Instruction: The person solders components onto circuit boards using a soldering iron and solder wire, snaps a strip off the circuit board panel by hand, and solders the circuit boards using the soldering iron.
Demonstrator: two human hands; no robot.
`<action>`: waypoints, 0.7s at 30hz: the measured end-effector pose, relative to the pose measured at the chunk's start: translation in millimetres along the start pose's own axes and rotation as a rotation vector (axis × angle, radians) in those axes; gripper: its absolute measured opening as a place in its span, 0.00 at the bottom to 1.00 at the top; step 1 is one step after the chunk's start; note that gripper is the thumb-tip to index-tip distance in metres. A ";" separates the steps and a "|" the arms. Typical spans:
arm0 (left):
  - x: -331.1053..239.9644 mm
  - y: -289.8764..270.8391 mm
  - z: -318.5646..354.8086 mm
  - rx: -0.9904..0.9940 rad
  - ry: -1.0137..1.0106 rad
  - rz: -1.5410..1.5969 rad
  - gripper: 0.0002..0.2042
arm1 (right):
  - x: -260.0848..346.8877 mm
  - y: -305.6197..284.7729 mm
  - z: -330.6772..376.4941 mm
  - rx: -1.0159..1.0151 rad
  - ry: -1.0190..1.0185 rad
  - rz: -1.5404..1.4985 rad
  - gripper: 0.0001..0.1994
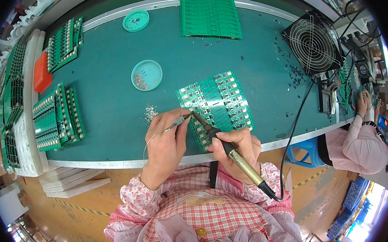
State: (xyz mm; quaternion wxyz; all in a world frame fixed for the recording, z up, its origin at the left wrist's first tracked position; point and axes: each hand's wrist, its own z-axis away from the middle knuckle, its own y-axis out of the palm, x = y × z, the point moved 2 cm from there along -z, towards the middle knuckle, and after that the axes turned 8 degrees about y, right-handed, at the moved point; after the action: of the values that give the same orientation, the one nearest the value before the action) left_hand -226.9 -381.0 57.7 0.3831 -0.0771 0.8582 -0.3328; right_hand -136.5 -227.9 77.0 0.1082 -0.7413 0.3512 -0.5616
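Note:
A green panel of circuit boards (221, 99) lies on the green mat near the table's front edge. My right hand (241, 147) grips a soldering iron (225, 148) like a pen, its tip touching the panel's left edge. My left hand (166, 141) pinches a thin solder wire (176, 123) and holds its end against the iron's tip. The wire loops back past my left wrist. The iron's black cord (293, 127) runs up to the right.
A teal dish (146, 75) with small metal bits and a second teal dish (135, 20) sit farther back. Stacks of green boards (58, 117), (210, 16), (65, 43) stand around. A black fan (313, 43) is at right. Another person (361, 138) works at right.

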 end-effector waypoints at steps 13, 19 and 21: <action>-1.6 0.7 -0.1 -0.004 0.006 -0.002 0.07 | -11.4 -6.4 11.3 -0.171 0.171 -0.228 0.11; -1.9 -0.6 -0.6 -0.011 0.027 -0.007 0.07 | -13.0 -4.6 8.7 -0.085 0.300 -0.333 0.09; -1.9 -0.4 -0.6 -0.009 0.032 -0.006 0.07 | -13.6 -3.7 5.7 -0.076 0.323 -0.349 0.09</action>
State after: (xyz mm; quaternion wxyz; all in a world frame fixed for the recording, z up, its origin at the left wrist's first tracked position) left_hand -226.0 -380.3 59.4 0.3680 -0.0762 0.8655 -0.3312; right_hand -131.4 -217.8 66.8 -0.0762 -0.6949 0.2512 -0.6694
